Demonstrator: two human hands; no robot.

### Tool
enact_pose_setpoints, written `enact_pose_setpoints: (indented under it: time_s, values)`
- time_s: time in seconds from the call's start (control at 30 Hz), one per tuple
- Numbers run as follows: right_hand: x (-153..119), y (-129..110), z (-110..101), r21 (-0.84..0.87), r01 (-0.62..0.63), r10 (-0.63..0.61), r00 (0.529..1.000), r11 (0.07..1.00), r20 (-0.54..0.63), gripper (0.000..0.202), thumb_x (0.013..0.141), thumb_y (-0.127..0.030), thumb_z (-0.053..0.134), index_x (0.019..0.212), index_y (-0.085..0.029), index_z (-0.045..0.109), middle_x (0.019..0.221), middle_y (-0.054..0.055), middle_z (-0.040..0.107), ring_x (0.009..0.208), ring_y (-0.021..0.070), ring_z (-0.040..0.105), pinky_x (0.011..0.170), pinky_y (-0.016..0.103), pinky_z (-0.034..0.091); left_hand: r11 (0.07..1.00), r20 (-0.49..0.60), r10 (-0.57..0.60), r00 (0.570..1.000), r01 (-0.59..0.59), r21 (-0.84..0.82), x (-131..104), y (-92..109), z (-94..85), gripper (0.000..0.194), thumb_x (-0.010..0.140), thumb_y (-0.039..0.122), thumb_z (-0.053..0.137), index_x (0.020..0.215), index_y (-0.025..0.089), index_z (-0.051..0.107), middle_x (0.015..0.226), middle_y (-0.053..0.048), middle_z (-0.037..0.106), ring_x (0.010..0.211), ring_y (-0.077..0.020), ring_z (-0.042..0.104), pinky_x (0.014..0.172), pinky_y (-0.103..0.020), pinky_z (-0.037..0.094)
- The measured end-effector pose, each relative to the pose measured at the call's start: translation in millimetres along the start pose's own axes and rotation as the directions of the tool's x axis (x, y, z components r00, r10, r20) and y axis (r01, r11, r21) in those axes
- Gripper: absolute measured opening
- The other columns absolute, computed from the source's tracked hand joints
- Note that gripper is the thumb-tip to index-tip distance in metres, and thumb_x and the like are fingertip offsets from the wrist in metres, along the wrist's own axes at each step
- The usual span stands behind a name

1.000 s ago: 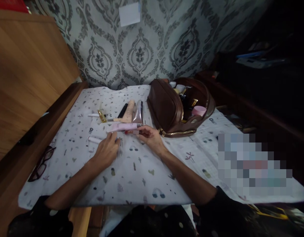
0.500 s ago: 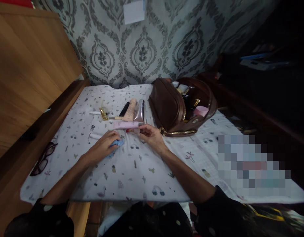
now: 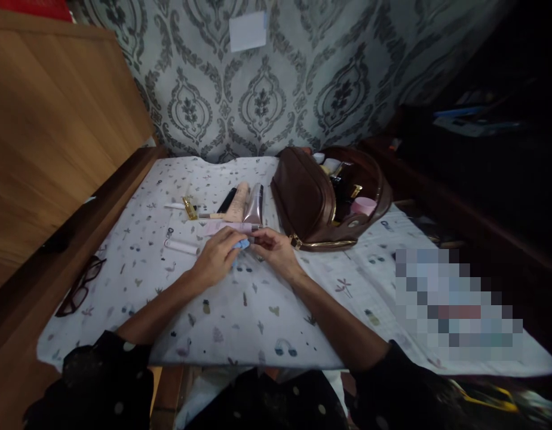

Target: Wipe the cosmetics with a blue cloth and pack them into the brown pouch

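Observation:
My left hand (image 3: 218, 254) is closed around a crumpled blue cloth (image 3: 241, 244), brought up against the fingertips of my right hand (image 3: 276, 252). My right hand is pinched on a small red-ended tube, which the cloth and fingers now mostly hide. Just behind both hands lies a pink squeeze tube (image 3: 240, 227). Beyond it rest a silver-mauve tube (image 3: 254, 204), a beige tube (image 3: 238, 202) and a black item (image 3: 226, 200). A white stick (image 3: 181, 246) lies left of my left hand, and a gold piece (image 3: 189, 208) sits farther back.
An open brown cosmetic bag (image 3: 303, 197) stands behind my right hand, holding several items and a pink jar (image 3: 363, 206). Dark-framed glasses (image 3: 81, 286) lie at the left edge of the printed cloth (image 3: 258, 316). A wooden cabinet (image 3: 70, 89) rises at left; patterned wall behind.
My left hand has moved right with the blue cloth, reaching my right hand's fingertips. The red-ended tube, visible before, is now covered. The view has shifted slightly.

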State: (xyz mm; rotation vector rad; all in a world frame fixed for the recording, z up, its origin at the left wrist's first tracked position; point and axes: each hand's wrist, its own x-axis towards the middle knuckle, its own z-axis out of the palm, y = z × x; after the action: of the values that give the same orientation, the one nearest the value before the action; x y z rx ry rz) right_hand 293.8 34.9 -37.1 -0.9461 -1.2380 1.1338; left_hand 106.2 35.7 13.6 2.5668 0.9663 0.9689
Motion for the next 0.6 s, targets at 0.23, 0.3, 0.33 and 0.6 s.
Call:
enact_pose_setpoints:
  time_s: [0.23, 0.3, 0.33, 0.6]
  values:
    - [-1, -3, -1, -0.043, 0.012, -0.01, 0.998, 0.999, 0.056, 0.026, 0.067, -0.033, 0.081, 0.087, -0.02, 0.069, 0.082, 0.001, 0.072, 0.074, 0.0147, 0.066, 0.072, 0.029, 0.052, 0.992, -0.036, 0.045, 0.998, -0.041, 0.117, -7, -15, 22.0, 0.026, 0.097, 0.017, 0.044, 0.112, 0.019, 0.064, 0.108, -0.008, 0.061, 0.102, -0.0202, 0.06, 0.09, -0.037, 0.054]
    - [-1, -5, 0, -0.063, 0.005, -0.002, 0.999, 0.998, 0.051, 0.028, 0.067, -0.037, 0.082, 0.086, -0.02, 0.069, 0.08, 0.001, 0.071, 0.072, 0.0145, 0.065, 0.071, 0.029, 0.052, 0.989, -0.019, 0.02, 1.0, -0.017, 0.15, -9, -20, 18.7, 0.025, 0.095, 0.016, 0.045, 0.11, 0.019, 0.066, 0.106, -0.008, 0.062, 0.1, -0.0202, 0.06, 0.089, -0.037, 0.054]
    - [-1, -5, 0, -0.07, 0.0, 0.003, 0.999, 0.998, 0.045, 0.03, 0.067, -0.039, 0.083, 0.086, -0.02, 0.069, 0.078, 0.0, 0.07, 0.07, 0.0143, 0.064, 0.069, 0.028, 0.051, 0.987, -0.008, 0.006, 1.0, -0.005, 0.159, -9, -22, 16.8, 0.026, 0.095, 0.015, 0.046, 0.11, 0.019, 0.066, 0.105, -0.008, 0.062, 0.099, -0.0203, 0.06, 0.089, -0.037, 0.054]
    - [-2, -6, 0, -0.11, 0.005, -0.003, 1.0, 0.994, 0.024, 0.036, 0.07, -0.051, 0.079, 0.082, -0.02, 0.068, 0.075, 0.001, 0.068, 0.069, 0.0149, 0.061, 0.066, 0.029, 0.049, 0.972, 0.075, -0.094, 0.993, 0.075, 0.222, -11, -30, 8.0, 0.025, 0.091, 0.011, 0.047, 0.104, 0.019, 0.067, 0.101, -0.007, 0.063, 0.097, -0.0211, 0.06, 0.089, -0.037, 0.053]
